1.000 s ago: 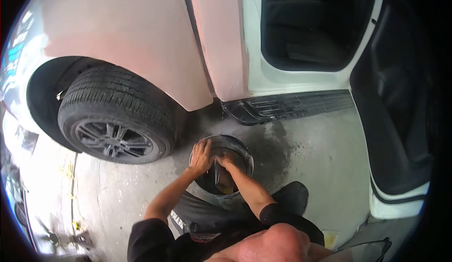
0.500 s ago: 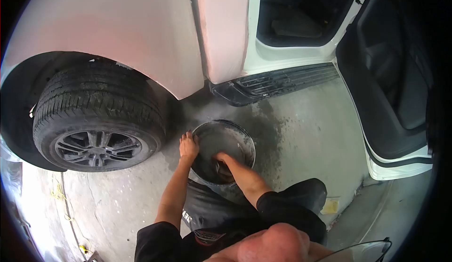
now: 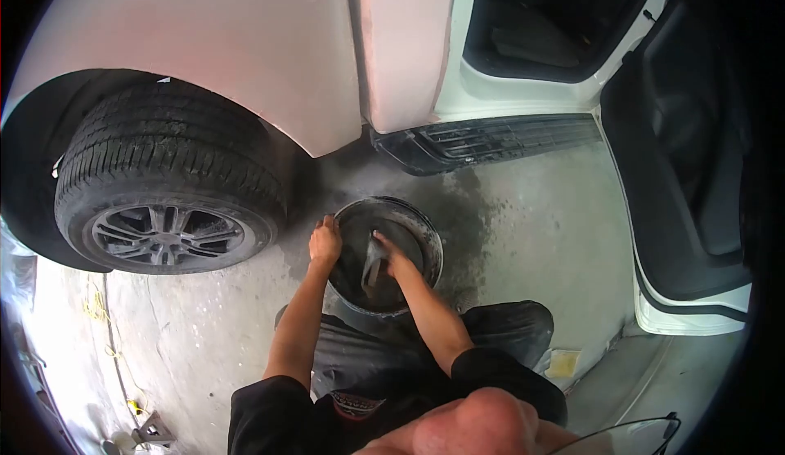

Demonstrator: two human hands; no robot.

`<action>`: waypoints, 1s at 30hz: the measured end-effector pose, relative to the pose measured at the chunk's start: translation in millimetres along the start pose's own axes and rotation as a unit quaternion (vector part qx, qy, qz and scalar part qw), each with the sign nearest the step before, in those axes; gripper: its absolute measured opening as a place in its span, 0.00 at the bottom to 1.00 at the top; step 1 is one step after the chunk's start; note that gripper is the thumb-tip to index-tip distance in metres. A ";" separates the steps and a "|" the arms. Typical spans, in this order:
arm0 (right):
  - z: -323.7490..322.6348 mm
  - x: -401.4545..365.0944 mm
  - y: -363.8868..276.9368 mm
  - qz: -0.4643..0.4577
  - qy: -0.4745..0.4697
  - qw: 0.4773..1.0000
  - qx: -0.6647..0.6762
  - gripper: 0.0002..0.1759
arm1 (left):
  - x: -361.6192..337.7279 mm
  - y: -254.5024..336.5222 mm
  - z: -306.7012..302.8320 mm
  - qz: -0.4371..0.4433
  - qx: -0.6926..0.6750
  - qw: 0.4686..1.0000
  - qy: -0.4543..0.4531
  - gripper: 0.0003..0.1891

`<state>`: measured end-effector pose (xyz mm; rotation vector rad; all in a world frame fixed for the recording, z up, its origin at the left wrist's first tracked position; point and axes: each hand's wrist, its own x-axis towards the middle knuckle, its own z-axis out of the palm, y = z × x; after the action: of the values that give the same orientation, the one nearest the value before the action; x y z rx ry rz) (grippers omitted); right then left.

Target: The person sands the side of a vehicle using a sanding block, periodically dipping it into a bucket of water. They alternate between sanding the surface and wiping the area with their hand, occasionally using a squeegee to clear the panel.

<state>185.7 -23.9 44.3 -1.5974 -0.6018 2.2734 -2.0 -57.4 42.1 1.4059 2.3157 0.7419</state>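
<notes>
A round dark bucket point(image 3: 436, 230) with murky grey water stands on the wet floor in front of my knees. My left hand point(image 3: 325, 242) is closed over its left rim. Inside the rim, above the water, my right hand point(image 3: 394, 257) grips a limp, wet greyish rag point(image 3: 374, 263), which hangs down towards the near side of the bucket. The fingers of my right hand are partly hidden behind the rag.
A car wheel point(image 3: 172, 169) stands left of the bucket, under a whitish-pink body panel point(image 3: 221, 38). Beyond the bucket runs a black side step point(image 3: 491, 140). An open car door point(image 3: 687, 169) is at right. A yellow cord point(image 3: 96, 304) lies on the floor at left.
My right hand has come up out of the water, lifting the rag into view. My left hand stays at the rim. The view has shifted slightly.
</notes>
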 end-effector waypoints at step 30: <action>-91.6 124.7 85.5 -0.165 0.115 0.952 -0.231 0.32 | 2.6 -5.6 10.0 -0.008 0.003 1.000 -0.010 0.13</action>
<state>229.5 -24.5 -127.0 -1.7626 -1.2996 1.7523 -2.0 -54.6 30.7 1.3910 2.3130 0.7128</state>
